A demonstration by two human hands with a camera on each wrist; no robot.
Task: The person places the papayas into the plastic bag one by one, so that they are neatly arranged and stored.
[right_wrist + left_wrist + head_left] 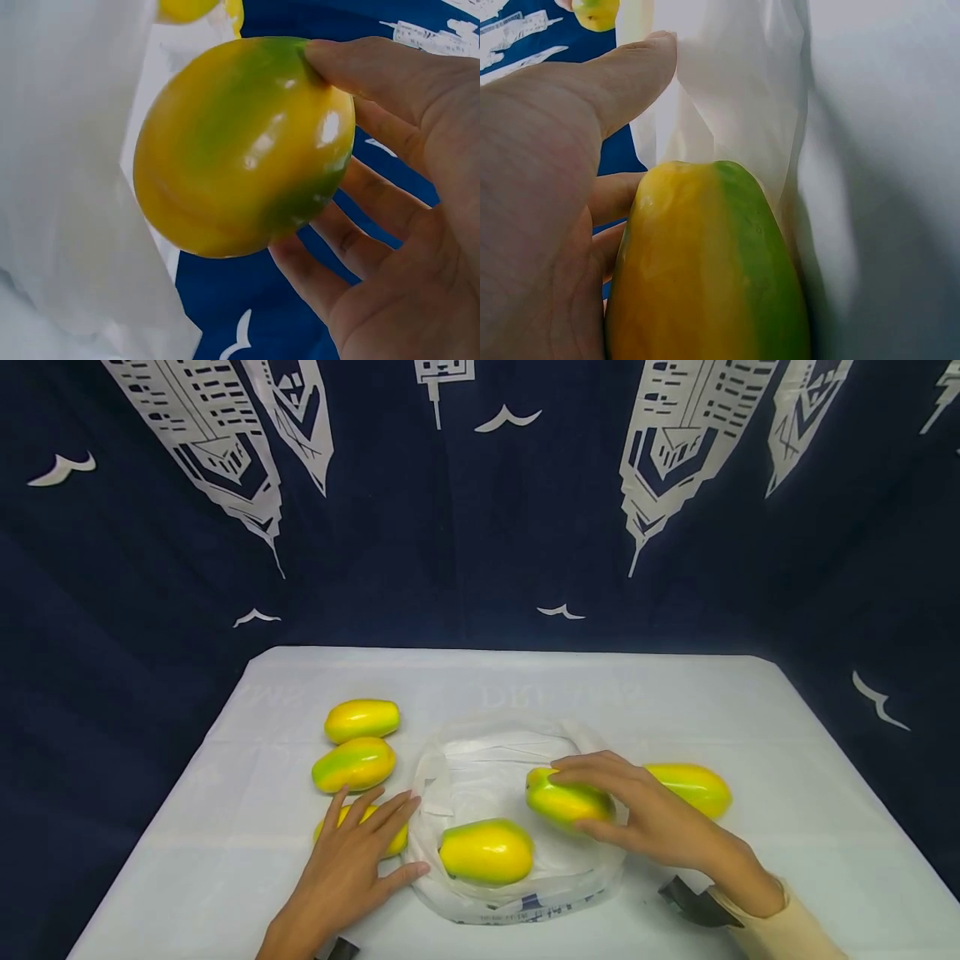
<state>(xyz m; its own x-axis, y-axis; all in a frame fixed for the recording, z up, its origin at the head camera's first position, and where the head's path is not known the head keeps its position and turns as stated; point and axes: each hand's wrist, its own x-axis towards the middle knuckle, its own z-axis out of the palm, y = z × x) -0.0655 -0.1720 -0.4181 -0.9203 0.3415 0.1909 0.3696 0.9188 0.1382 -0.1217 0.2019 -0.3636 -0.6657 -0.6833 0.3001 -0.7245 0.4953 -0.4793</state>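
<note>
In the head view, my right hand [652, 818] grips a yellow-green papaya [564, 803] over the right side of an open white plastic bag [487, 783]. The right wrist view has thumb and fingers around this papaya [232, 157]. Another papaya [487, 852] lies inside the bag, near its front. My left hand [352, 864] spreads its fingers over a papaya [395, 843] left of the bag, partly hiding it. Its thumb and fingertips reach the bag's left rim. The left wrist view gives that papaya [705, 262] close up, beside the bag's wall [735, 90].
Two more papayas, an upper one [362, 720] and a lower one [355, 765], lie left of the bag. Partly behind my right hand lies another papaya [696, 788]. A white-covered table [247, 777] bears everything, with a dark blue patterned cloth [450, 527] behind.
</note>
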